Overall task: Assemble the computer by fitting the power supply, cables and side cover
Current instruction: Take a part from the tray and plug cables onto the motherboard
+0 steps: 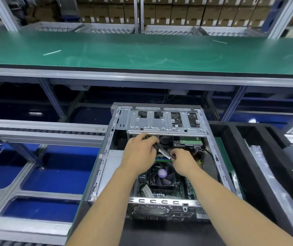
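The case (159,157) lies open on its side on a black foam tray (230,139), side cover off and not clearly in view. Inside it, over the fan (161,174), both hands work one cable (163,152): the left hand (138,153) has its fingers curled round the black bundle just under the drive cage (163,121), and the right hand (181,160) pinches the labelled end, just right of the left. Left of the fan a grey block, probably the power supply (113,164), seems already seated. Judging from this, cabling is under way; plugging in, tidying wires and fitting the cover remain. Beyond the case runs a green bench (142,50).
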`<state>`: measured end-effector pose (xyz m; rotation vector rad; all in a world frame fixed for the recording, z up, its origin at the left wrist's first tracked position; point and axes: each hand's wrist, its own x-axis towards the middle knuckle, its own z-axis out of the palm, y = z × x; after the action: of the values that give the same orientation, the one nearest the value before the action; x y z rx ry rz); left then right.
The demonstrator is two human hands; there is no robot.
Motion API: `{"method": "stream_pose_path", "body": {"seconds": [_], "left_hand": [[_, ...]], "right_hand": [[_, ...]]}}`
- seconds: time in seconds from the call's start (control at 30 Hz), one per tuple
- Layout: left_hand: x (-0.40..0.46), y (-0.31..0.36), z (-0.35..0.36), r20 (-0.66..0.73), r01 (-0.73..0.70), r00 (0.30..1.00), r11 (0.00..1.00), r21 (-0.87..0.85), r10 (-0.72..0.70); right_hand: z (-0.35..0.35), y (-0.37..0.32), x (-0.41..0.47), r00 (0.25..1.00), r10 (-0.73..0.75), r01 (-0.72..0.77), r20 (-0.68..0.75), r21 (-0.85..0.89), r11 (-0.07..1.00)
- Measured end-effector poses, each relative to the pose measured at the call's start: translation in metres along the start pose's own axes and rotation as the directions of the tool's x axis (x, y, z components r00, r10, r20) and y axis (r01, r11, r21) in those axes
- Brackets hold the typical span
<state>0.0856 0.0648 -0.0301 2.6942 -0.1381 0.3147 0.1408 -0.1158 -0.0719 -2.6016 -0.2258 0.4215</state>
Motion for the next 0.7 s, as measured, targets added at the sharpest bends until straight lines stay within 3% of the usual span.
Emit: {"method": "stream_pose_path", "body": {"seconds": [0.1, 0.2, 0.47, 0.6, 0.7], "left_hand": [[-0.004, -0.011, -0.001, 0.079, 0.041, 0.996, 0.994, 0.103, -0.049], [-0.006, -0.021, -0.004, 0.181, 0.102, 0.973, 0.966, 0.237, -0.147], [-0.004, -0.016, -0.002, 0.239, 0.088, 0.956, 0.943, 0.322, -0.17], [-0.004, -0.017, 0.001, 0.129, 0.144, 0.976, 0.961, 0.234, -0.178], [-0.004, -0.018, 0.002, 0.073, 0.169, 0.98, 0.969, 0.182, -0.185]], "right_hand": [[0.003, 0.004, 0.013, 0.998, 0.007, -0.001, 0.059, -0.102, 0.995], [0.006, 0.009, 0.028, 1.0, -0.002, 0.007, 0.031, -0.149, 0.989], [0.013, 0.019, 0.052, 0.999, 0.042, -0.04, 0.006, -0.19, 0.981], [0.016, 0.016, 0.061, 0.993, 0.116, -0.113, 0.013, -0.126, 0.986], [0.017, 0.006, 0.06, 0.992, 0.117, -0.108, 0.045, -0.181, 0.978]]}}
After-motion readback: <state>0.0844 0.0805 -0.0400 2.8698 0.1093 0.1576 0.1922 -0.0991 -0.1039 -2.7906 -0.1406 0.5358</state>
